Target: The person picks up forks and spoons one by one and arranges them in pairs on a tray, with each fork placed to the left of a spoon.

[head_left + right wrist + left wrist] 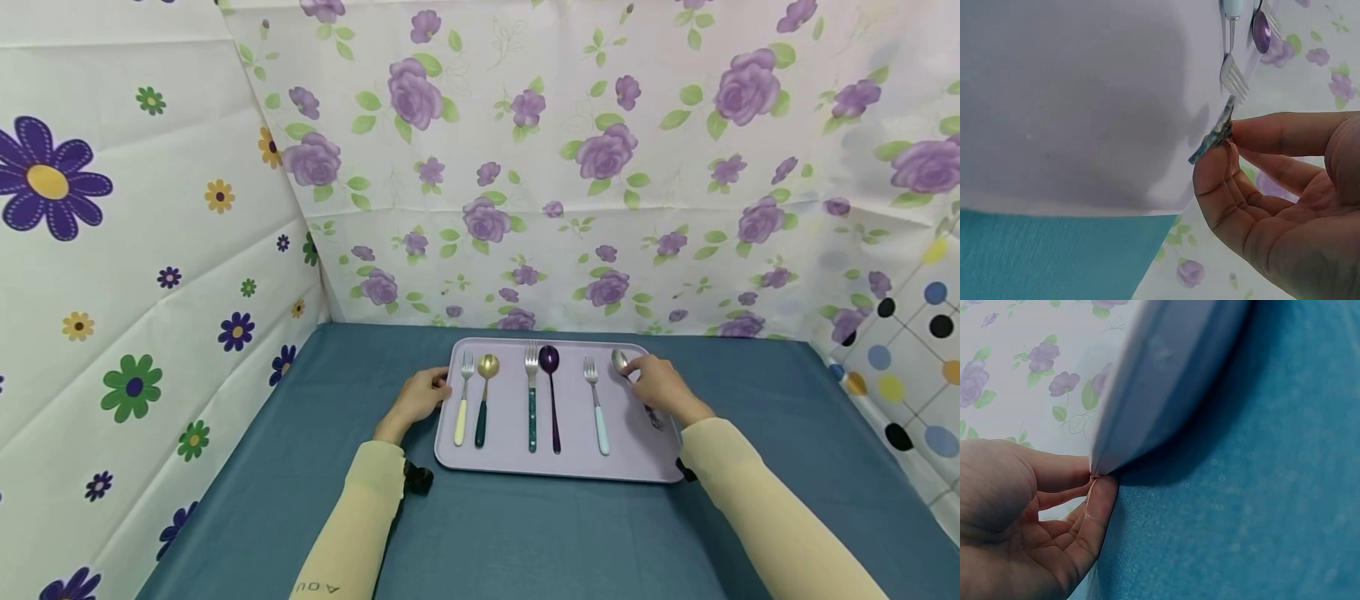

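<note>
A pale lilac tray (566,462) lies on the blue cloth. My left hand (422,395) pinches its left rim between thumb and fingers, as the left wrist view shows at the tray's edge (1166,369). Above the tray's right part, my right hand (662,389) pinches a spoon (619,361) with a silver bowl and a dark patterned handle. In the right wrist view the handle (1213,139) sticks out slantwise from the fingertips, above the tray surface. Nearest to that hand on the tray is a fork with a light blue handle (602,429).
Left to right on the tray lie a yellow-handled fork (461,422), a gold spoon with green handle (482,423), a green-handled fork (532,417) and a dark purple spoon (550,360). Blue cloth (540,533) surrounds the tray. A flowered sheet (547,167) hangs behind.
</note>
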### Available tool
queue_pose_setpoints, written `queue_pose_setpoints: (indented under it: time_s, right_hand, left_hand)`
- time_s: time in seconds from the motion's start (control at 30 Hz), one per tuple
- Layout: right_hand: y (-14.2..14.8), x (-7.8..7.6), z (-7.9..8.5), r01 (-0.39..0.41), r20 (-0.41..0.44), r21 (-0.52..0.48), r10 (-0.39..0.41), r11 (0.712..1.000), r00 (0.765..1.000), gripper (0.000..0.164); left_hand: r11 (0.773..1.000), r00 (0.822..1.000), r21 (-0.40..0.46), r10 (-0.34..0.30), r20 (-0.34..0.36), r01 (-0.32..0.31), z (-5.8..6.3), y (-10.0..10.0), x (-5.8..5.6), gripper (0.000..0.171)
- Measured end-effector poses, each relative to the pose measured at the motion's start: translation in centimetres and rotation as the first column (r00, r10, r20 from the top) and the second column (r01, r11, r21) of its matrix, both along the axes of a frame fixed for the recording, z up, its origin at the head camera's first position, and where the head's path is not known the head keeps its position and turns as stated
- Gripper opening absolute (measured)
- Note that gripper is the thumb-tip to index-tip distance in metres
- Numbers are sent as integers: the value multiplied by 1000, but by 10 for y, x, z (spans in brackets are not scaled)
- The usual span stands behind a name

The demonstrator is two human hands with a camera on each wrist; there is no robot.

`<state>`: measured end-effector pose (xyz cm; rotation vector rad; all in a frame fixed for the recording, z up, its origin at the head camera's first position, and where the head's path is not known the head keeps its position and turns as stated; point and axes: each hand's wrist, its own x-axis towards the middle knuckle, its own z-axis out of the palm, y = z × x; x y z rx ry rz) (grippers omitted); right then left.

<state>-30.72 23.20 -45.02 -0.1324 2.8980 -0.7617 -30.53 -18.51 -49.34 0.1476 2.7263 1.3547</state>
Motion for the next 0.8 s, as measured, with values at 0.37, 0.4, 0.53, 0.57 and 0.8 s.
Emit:
queue_pose_setpoints:
  time_s: [0.37,0.4,0.53,0.57,0.8]
  right_hand:
    - [-14,-2,-4,-12,23,68,10,998,1000,42]
    - [-16,-2,-4,-13,25,72,11,997,1000,43]
    - [-21,-4,-7,-27,29,72,25,997,999,44]
    - [-22,-4,-7,-31,28,72,29,997,999,44]
    - [-30,-7,-7,-28,50,94,23,995,998,39]
  left_hand:
    - [1000,1000,0,3,3,-3,1,0,0,48]
    - [1000,1000,2,3,4,-3,1,0,1,48]
    - [1000,1000,3,7,3,-8,1,0,1,48]
    - [1000,1000,4,7,2,-7,1,0,1,48]
    - [1000,1000,1,10,-8,-10,1,1,1,48]
